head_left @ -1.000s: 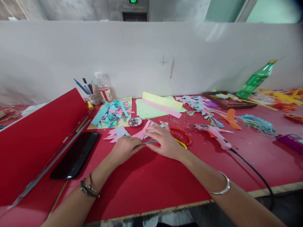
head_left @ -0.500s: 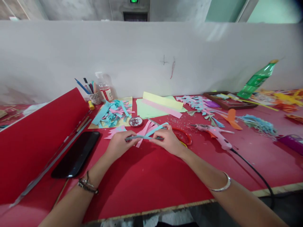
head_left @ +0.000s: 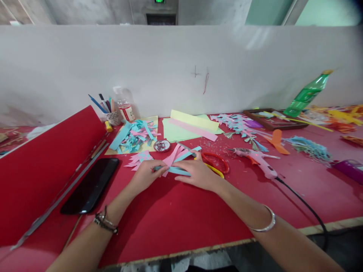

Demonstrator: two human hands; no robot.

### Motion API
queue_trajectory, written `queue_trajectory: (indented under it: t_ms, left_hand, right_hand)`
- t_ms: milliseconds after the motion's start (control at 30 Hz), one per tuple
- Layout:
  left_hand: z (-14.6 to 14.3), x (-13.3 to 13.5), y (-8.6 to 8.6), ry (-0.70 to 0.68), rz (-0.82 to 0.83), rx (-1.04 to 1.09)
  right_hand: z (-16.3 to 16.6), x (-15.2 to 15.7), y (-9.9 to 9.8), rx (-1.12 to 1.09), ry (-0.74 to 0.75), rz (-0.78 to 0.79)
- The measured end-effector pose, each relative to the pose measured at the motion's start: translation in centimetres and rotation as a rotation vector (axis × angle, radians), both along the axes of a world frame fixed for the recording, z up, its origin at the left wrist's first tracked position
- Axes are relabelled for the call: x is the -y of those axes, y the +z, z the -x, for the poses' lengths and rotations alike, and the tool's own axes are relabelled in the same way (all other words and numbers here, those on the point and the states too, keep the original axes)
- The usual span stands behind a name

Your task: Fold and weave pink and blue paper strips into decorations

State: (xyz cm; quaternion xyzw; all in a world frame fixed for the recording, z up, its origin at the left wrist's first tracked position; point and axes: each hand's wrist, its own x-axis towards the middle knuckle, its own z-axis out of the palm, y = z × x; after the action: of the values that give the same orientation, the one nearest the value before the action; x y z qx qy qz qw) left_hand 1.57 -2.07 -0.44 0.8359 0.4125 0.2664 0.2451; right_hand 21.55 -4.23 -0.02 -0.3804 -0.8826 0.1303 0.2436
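Note:
My left hand (head_left: pixel 148 175) pinches one end of a blue paper strip (head_left: pixel 179 171) low over the red tabletop. Over its other side is my right hand (head_left: pixel 200 174), fingers stretched out and apart, touching the strips. Pink paper strips (head_left: pixel 173 154) lie crossed just beyond my fingertips, with a second blue strip (head_left: pixel 188 153) slanting over them. Scissors with red and yellow handles (head_left: pixel 224 163) lie partly behind my right hand. Left of the strips sits a pink and blue cut-paper piece (head_left: pixel 140 158).
A pink glue gun (head_left: pixel 259 161) with a black cord lies to the right. On the left are a black phone (head_left: pixel 92 185) and a raised red board (head_left: pixel 53 162). Blue and pink scraps (head_left: pixel 137 134), a round tin (head_left: pixel 162 146) and paper sheets (head_left: pixel 177 132) lie behind.
The blue strip has come down lower onto the table. My right hand has let go of its pinch, and its fingers have spread out over the strips.

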Motion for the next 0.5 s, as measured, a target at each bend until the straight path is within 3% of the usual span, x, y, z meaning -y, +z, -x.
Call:
queue_trajectory:
  t_ms: [167, 500]
  left_hand:
    - [-0.07, 0.22, 0.16, -0.051, 0.047, -0.002]
    - [0.19, -0.19, -0.01, 0.016, 0.022, 0.008]
  right_hand:
    - [0.06, -0.09, -0.11, -0.018, 0.038, 0.062]
    - [-0.09, -0.01, 0.36, -0.210, 0.031, 0.277]
